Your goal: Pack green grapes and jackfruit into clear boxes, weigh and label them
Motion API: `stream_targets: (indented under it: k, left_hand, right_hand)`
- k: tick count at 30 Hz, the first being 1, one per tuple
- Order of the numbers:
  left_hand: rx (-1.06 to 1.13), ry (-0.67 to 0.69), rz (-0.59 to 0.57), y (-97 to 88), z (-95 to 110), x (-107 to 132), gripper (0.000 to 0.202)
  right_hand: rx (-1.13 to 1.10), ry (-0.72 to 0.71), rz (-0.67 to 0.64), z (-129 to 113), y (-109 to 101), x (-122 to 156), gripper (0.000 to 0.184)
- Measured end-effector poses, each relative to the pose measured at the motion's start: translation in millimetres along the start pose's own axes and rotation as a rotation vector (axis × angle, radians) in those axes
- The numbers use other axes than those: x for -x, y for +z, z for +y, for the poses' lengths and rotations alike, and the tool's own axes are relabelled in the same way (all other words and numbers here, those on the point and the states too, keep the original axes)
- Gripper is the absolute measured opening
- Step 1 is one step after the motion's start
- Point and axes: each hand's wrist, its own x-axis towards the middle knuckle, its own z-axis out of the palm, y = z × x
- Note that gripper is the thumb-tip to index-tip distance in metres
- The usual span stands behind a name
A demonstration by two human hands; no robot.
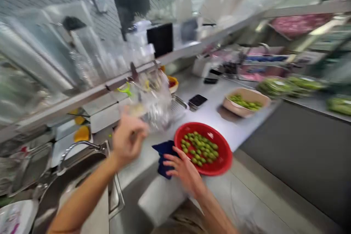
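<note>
My left hand point(128, 137), smeared by motion, is raised above the counter between the sink and a cluster of clear plastic bags point(159, 104). Its fingers are curled in toward the thumb, and whatever they may hold is too blurred to make out. Lower and to the right, my right hand point(188, 172) has its fingers spread and holds nothing. Its fingertips overlap a folded dark blue cloth-like piece point(164, 157); whether they touch it I cannot tell. Just beyond that hand sits a red colander point(225, 159) with many small round green fruits point(200, 148) inside.
At left is a metal sink point(48, 190) with a curved faucet point(74, 146). A beige basin point(230, 106) of green fruits stands farther right, near a black phone-like object point(197, 100). Packed greens point(276, 86) lie at far right. A shelf point(189, 49) crosses above the counter.
</note>
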Motion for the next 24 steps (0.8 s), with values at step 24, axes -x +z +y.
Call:
stream_targets:
  k: [24]
  left_hand:
    - [-0.127,-0.328,-0.42,548.1,46.2,-68.3,0.026]
  right_hand:
    - [-0.087,0.288,0.206,-218.0,-436.5,-58.2,0.069]
